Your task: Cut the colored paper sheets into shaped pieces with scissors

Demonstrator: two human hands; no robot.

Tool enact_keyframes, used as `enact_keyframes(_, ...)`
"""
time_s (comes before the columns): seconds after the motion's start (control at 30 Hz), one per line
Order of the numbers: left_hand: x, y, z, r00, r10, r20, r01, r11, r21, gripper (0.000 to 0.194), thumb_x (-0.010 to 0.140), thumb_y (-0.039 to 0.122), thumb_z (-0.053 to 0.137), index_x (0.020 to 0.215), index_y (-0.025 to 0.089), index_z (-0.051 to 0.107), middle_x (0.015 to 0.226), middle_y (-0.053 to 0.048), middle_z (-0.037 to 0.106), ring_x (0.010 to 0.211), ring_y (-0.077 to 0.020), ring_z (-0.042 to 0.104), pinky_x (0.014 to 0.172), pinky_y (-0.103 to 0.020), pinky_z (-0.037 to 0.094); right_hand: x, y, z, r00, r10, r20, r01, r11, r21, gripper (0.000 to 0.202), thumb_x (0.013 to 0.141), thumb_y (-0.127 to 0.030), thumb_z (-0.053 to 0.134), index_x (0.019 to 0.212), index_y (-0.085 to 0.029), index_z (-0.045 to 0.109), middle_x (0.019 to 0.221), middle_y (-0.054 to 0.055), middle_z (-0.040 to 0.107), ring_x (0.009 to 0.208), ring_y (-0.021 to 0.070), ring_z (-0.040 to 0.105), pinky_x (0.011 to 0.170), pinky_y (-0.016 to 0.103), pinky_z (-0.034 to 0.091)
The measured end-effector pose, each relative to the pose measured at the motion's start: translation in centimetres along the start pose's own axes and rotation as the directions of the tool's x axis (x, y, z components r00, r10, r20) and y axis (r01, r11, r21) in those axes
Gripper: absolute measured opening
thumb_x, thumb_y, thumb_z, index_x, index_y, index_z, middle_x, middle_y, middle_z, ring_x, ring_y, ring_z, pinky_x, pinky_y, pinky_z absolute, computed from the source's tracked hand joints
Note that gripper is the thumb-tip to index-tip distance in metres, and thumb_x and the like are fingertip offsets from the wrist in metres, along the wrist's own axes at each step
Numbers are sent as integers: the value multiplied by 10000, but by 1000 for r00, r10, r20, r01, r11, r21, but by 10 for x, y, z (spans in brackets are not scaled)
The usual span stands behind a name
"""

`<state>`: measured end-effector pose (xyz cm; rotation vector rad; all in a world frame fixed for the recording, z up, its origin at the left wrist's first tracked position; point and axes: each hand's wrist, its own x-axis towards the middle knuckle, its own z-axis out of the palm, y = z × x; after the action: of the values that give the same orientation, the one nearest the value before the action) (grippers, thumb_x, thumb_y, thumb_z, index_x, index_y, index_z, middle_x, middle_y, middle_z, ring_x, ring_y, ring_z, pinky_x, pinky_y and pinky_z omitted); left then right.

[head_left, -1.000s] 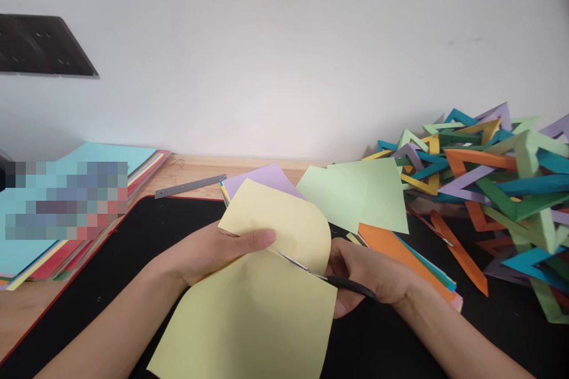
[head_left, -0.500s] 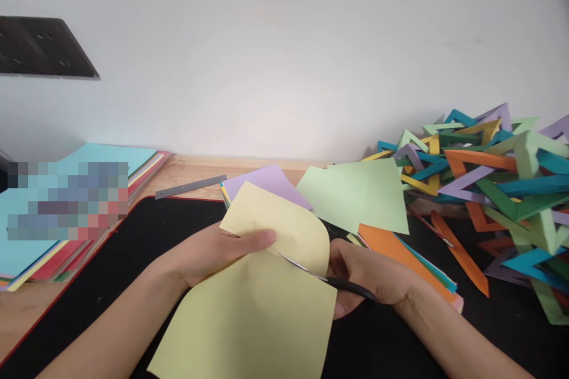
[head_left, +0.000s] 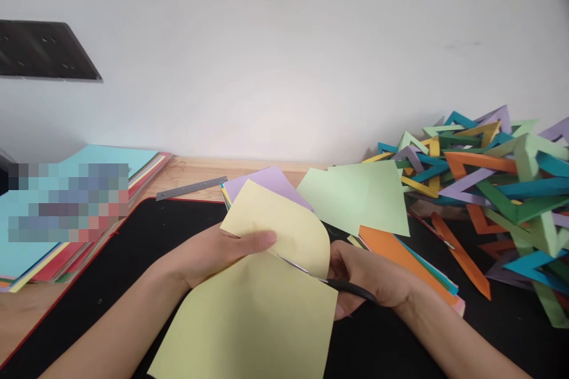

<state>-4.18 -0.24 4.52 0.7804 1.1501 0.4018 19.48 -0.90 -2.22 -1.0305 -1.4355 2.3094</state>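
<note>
A sheet of pale yellow paper (head_left: 262, 320) is held up in front of me, its upper part curling over. My left hand (head_left: 222, 251) pinches it at the left, thumb on top and the fingers hidden beneath. In my right hand (head_left: 364, 272) is a pair of scissors (head_left: 351, 288) with black handles, the fingers closed around them. The scissors' blades lie in a slit that runs in from the sheet's right edge, their tip close to the left thumb. The lower blade is hidden by the paper.
A black mat (head_left: 178, 231) covers the desk. Around it are a stack of coloured paper (head_left: 57, 183), a steel ruler (head_left: 191, 188), purple sheets (head_left: 280, 183), light green sheets (head_left: 355, 189), orange strips (head_left: 400, 254), a craft knife (head_left: 444, 240) and a heap of folded paper triangles (head_left: 502, 172).
Hands, paper and scissors keep nearly the same position. The whole view has shifted very slightly.
</note>
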Motion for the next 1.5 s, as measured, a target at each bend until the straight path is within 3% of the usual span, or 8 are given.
enact_keyframes(0.13, -1, 1, 2, 1000, 14, -20, -14, 1000, -6, 374, 672, 379, 775, 977, 172, 711, 1033, -90, 737, 929, -277, 686, 817, -346, 519, 0, -1, 1, 1000, 6, -18, -6, 1000, 8, 255, 494, -127, 757, 749, -139, 744, 658, -13, 677, 586, 111, 596, 564, 186, 456)
enact_keyframes(0.57, 4, -1, -3, 1000, 18, 21, -18, 1000, -22, 370, 660, 383, 785, 950, 163, 719, 1022, -92, 737, 912, -272, 683, 817, -356, 514, 1, -1, 2, 999, -19, -26, 19, 1000, -12, 236, 515, -88, 695, 744, -126, 735, 597, -29, 650, 511, 69, 552, 479, 140, 416)
enact_keyframes(0.87, 4, -1, 1, 998, 9, 54, -4, 997, -76, 350, 676, 329, 783, 991, 186, 725, 854, -55, 768, 907, -259, 695, 853, -356, 508, 0, -1, 2, 999, -34, -15, 34, 999, -8, 360, 504, -185, 790, 857, -148, 728, 759, 18, 713, 701, 186, 654, 696, 292, 517)
enact_keyframes(1.13, 2, -2, 3, 999, 28, 46, -24, 996, -85, 347, 709, 338, 753, 1012, 174, 713, 884, -70, 766, 987, -291, 672, 877, -377, 504, 2, -3, 3, 999, 6, -53, -8, 999, -37, 309, 477, -177, 772, 779, -129, 726, 650, -6, 680, 573, 125, 594, 541, 206, 461)
enact_keyframes(1.5, 5, -5, 3, 997, 52, 65, -43, 990, -137, 377, 691, 347, 765, 1026, 184, 710, 891, -67, 766, 945, -281, 688, 877, -376, 496, 4, -1, 2, 999, -34, -39, 34, 999, -6, 208, 494, -118, 733, 702, -130, 726, 613, -25, 655, 508, 76, 535, 478, 158, 435)
